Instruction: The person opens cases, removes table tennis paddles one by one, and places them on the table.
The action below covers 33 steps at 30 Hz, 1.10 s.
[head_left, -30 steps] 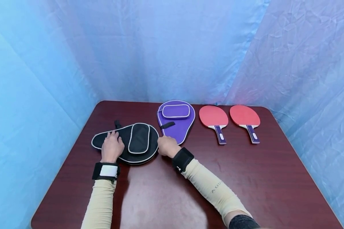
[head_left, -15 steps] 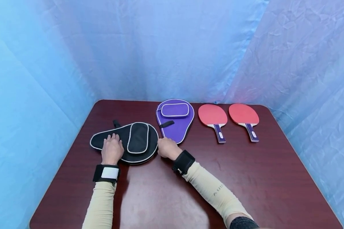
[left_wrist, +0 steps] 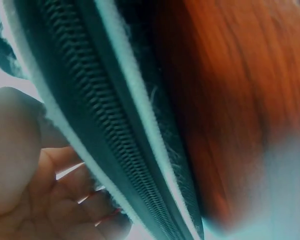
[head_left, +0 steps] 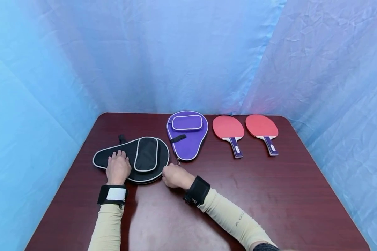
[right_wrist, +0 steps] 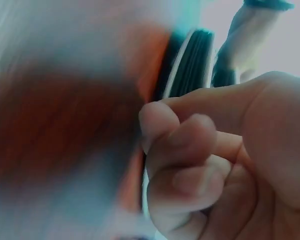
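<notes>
Down at the near-left part of the table (head_left: 270, 195), the left hand (head_left: 117, 168) lies flat with straight fingers on the narrow end of the black paddle case (head_left: 146, 158), pressing it to the wood. The right hand (head_left: 174, 176) sits at the case's rounded right edge with its fingers curled and thumb against them; it seems to pinch the zipper there, though the blurred right wrist view does not show the pull itself. From the left wrist, the case's zipper teeth (left_wrist: 97, 130) run between grey piping. Just behind lies a purple paddle case (head_left: 186, 134), its zip pull pointing toward the right hand. Further right, two red paddles (head_left: 228, 129) (head_left: 262, 126) rest side by side, each with a small white label on its purple handle, too small to read. Pale lettering on the right sleeve (head_left: 232, 218) begins "AU".
</notes>
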Each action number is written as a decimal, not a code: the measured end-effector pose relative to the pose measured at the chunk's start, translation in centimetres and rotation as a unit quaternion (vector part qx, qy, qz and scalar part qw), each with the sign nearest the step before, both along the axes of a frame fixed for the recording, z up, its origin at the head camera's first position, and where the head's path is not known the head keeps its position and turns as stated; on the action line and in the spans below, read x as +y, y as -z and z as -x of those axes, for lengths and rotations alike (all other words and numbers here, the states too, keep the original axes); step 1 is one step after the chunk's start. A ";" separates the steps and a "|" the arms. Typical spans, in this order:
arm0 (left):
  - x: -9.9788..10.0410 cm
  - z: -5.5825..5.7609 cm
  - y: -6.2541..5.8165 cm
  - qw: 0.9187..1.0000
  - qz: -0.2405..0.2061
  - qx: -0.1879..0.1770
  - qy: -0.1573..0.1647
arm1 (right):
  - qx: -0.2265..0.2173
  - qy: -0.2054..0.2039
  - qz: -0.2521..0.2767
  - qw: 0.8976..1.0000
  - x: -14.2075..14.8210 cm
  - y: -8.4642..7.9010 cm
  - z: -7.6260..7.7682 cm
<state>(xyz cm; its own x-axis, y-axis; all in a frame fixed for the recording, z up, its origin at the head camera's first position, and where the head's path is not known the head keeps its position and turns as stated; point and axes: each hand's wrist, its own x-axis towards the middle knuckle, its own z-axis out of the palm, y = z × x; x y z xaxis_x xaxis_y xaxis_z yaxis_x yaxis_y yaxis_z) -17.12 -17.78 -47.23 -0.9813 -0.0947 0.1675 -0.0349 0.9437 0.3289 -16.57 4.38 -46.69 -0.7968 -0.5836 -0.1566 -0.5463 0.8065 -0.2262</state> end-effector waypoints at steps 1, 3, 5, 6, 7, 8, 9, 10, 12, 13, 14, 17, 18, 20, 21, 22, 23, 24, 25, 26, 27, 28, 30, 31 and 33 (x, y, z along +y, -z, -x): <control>0.0 0.0 0.0 1.000 0.000 -0.002 0.000 | -0.003 0.000 -0.003 1.000 -0.3 -0.1 -0.4; -0.1 -0.1 0.1 1.000 0.000 -0.006 0.001 | -0.007 -0.003 -0.011 1.000 -1.1 -0.2 -1.1; -0.1 -0.1 0.1 1.000 0.002 -0.010 0.002 | -0.006 -0.010 -0.019 1.000 -2.0 -0.4 -1.8; -0.1 0.0 0.1 1.000 0.002 -0.009 0.002 | -0.003 -0.017 -0.022 1.000 -2.5 -0.4 -2.2; -0.1 -0.1 0.1 1.000 0.002 -0.009 0.002 | 0.002 -0.023 -0.026 0.999 -3.0 -0.4 -2.5; -0.1 -0.1 0.1 1.000 0.003 -0.007 0.002 | 0.008 -0.029 -0.029 0.999 -3.5 -0.4 -2.7; -0.1 -0.1 0.1 1.000 0.004 -0.004 0.002 | 0.016 -0.036 -0.032 0.999 -4.0 -0.4 -3.0; 0.0 -0.1 0.1 1.000 0.004 -0.003 0.002 | 0.024 -0.044 -0.034 0.998 -4.5 -0.3 -3.2; 0.0 -0.1 0.0 1.000 0.004 0.001 0.002 | 0.035 -0.052 -0.032 0.997 -5.3 -0.2 -3.5; 0.1 -0.1 0.0 1.000 0.004 0.001 0.002 | 0.040 -0.053 -0.029 0.997 -5.7 -0.2 -3.6; 0.1 -0.1 0.0 1.000 0.005 0.002 0.003 | 0.041 -0.054 -0.025 0.997 -6.0 -0.2 -3.7; 0.1 0.0 -0.1 1.000 0.005 -0.002 0.004 | 0.040 -0.050 -0.013 0.998 -6.7 0.0 -3.8; 0.1 0.0 -0.2 1.000 0.006 -0.004 0.005 | 0.041 -0.047 -0.011 0.998 -6.8 0.0 -3.8; 0.1 0.1 -0.2 1.000 0.006 -0.010 0.008 | 0.042 -0.044 -0.009 0.998 -7.0 0.2 -3.8; 0.1 0.1 -0.2 1.000 0.006 -0.013 0.008 | 0.043 -0.043 -0.009 0.998 -7.0 0.2 -3.8; 0.0 0.1 -0.2 1.000 0.006 -0.015 0.009 | 0.044 -0.042 -0.008 0.998 -7.0 0.3 -3.8; 0.0 0.1 -0.2 1.000 0.005 -0.016 0.009 | 0.045 -0.043 -0.007 0.998 -7.0 0.3 -3.8; 0.0 0.1 -0.2 1.000 0.004 -0.016 0.008 | 0.045 -0.046 -0.006 0.998 -7.0 0.4 -3.8; 0.0 0.1 -0.2 1.000 0.003 -0.016 0.008 | 0.042 -0.047 -0.006 0.998 -7.0 0.4 -3.8; 0.0 0.0 -0.2 1.000 0.001 -0.014 0.007 | 0.041 -0.049 -0.003 0.998 -6.9 0.5 -3.7; -0.1 0.0 -0.2 1.000 0.000 -0.011 0.007 | 0.040 -0.050 -0.002 0.998 -6.9 0.5 -3.7; -0.1 0.0 -0.2 1.000 -0.002 -0.010 0.006 | 0.038 -0.050 0.000 0.998 -6.9 0.5 -3.7; -0.1 -0.1 -0.2 1.000 -0.003 -0.007 0.005 | 0.035 -0.049 0.002 0.998 -6.9 0.6 -3.7; -0.1 -0.1 -0.1 1.000 -0.004 -0.005 0.005 | 0.034 -0.049 0.003 0.998 -6.9 0.6 -3.7; -0.1 -0.1 -0.1 1.000 -0.005 -0.004 0.004 | 0.035 -0.049 0.005 0.998 -6.9 0.7 -3.7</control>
<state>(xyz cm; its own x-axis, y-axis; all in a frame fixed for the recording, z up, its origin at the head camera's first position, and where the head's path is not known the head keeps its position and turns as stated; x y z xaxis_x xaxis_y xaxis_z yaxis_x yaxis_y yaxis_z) -17.02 -17.92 -47.10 -0.9834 -0.0883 0.1586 -0.0298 0.9405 0.3386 -12.82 -2.49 -47.42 -0.7449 -0.6601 -0.0966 -0.6367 0.7467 -0.1927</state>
